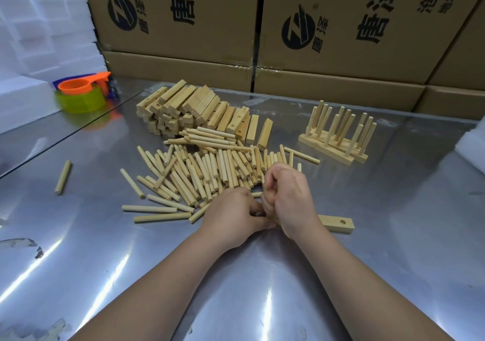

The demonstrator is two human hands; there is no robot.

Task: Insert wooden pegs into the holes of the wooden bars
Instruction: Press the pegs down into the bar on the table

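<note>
Currently one bar (337, 225) lies flat on the steel table (262, 301) under both hands. Only its right end shows, with one open hole in it. The left hand (233, 216) has its fingers curled down onto the bar's hidden left part, holding it steady. The right hand (287, 199) is closed in a fist directly above the bar; what it holds is hidden, but I judge it to be a peg going into a hole. Recommendation: hold the peg square to the bar, press straight down with a slight twist, and bear down with the left hand so the bar neither tips nor slides on the slick surface. Counts:
- One bar is in work.
- A stack of bars (199, 104) lies beyond it, over twenty, exact figure not obtainable.
- A heap of loose pegs (210, 167) lies between that stack and the bar, many dozens, not countable.
- One stray peg (63, 176) lies far to the bar's left.
- The finished bars (325, 148) stand beyond the bar to its right, three or four bases carrying about a dozen upright pegs.
</note>
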